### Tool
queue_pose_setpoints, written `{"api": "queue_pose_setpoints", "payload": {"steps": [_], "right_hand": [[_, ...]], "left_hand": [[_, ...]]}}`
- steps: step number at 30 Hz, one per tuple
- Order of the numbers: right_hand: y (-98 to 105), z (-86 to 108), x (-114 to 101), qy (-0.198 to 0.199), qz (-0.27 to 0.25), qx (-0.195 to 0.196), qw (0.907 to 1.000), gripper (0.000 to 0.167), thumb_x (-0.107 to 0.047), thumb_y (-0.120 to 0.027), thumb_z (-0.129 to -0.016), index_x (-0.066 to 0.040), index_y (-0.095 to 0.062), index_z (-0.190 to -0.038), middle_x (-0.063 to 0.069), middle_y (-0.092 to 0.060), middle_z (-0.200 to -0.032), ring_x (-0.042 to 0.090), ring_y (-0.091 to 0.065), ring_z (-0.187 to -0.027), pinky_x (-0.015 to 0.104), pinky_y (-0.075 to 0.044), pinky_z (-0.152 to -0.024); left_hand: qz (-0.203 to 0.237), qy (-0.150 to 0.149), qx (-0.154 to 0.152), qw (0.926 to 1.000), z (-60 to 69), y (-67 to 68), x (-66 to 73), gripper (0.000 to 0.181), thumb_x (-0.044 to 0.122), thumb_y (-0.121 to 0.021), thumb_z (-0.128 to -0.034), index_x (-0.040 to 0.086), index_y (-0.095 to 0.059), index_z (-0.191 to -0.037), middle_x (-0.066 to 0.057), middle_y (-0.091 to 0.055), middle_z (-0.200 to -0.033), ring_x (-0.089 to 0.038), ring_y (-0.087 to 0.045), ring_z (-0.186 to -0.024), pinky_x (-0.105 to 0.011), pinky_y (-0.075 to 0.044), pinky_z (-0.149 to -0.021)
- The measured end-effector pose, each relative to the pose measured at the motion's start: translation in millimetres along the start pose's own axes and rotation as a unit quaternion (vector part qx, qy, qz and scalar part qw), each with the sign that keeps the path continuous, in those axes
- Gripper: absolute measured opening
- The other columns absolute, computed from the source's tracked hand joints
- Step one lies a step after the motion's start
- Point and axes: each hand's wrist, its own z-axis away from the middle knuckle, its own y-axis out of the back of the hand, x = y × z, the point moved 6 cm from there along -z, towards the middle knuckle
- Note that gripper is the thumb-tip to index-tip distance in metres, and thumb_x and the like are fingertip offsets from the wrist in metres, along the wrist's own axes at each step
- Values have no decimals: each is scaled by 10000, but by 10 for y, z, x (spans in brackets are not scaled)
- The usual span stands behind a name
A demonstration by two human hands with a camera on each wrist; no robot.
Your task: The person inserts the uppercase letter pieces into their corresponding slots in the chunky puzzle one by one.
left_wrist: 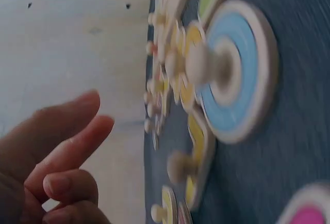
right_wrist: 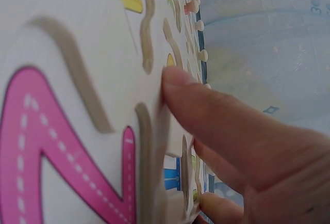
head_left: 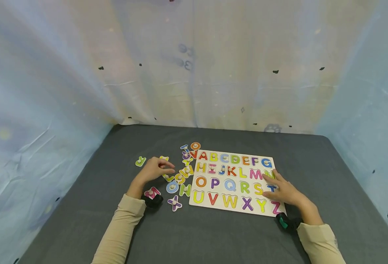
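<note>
Blue T partly hidden by right hand, spread on board; left hand loosely curled; both empty.

Draped booth, fabric walls, grey table

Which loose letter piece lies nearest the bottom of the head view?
The purple X; all the others visible lie higher up in that view.

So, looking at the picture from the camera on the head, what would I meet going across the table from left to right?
Lone green letter, left hand, green letter beside the board, white alphabet board, right hand over the board's right end.
</note>
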Motion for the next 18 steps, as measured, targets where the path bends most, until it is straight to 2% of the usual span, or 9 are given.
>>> {"api": "queue_pose_setpoints", "payload": {"steps": [4, 9, 13, 16, 18], "right_hand": [[-3, 12, -7, 22, -59, 19, 10000, 864, -439, -716, -817, -36, -336, -1480, 382, -41, -1541, 672, -99, -1348, 779, -111, -1038], [-7, 10, -3, 37, -115, 15, 9999, 861, -432, -718, -818, -35, -335, -1480, 382, -35, -1543, 668, -90, -1351, 777, -92, -1042], [-15, 10, 0, -33, -73, -10, 10000, 866, -444, -713, -819, -49, -328, -1487, 370, -31, -1550, 670, -92, -1352, 780, -124, -1035], [-15, 8, 3, -81, 30, -4, 10000, 869, -457, -707, -820, -56, -326, -1489, 363, -37, -1552, 679, -106, -1344, 789, -161, -1013], [-11, 9, 2, -112, 25, 4, 9999, 869, -462, -706, -820, -63, -326, -1491, 355, -33, -1557, 676, -103, -1350, 789, -159, -1016]], "left_hand": [[76, 11, -135, 9999, 26, 39, -112, 237, 202, -728, -854, 26, -750, -1011, 55, -285, -530, -101, -261, -504, -233, -292, -556], [-11, 147, -232, 9996, 48, 63, -193, 231, 184, -761, -818, 19, -759, -980, 62, -327, -525, -93, -281, -511, -221, -285, -538], [-18, 297, -384, 9988, 46, 66, -289, 236, 195, -787, -791, 28, -767, -956, 31, -526, -592, -83, -365, -554, -210, -317, -550], [34, 351, -488, 9982, 33, 61, -352, 236, 211, -794, -784, 37, -771, -940, -43, -679, -769, -89, -440, -627, -214, -363, -590], [28, 377, -522, 9979, 25, 58, -379, 233, 224, -798, -780, 46, -774, -928, -69, -708, -848, -98, -460, -659, -222, -375, -610]]}}
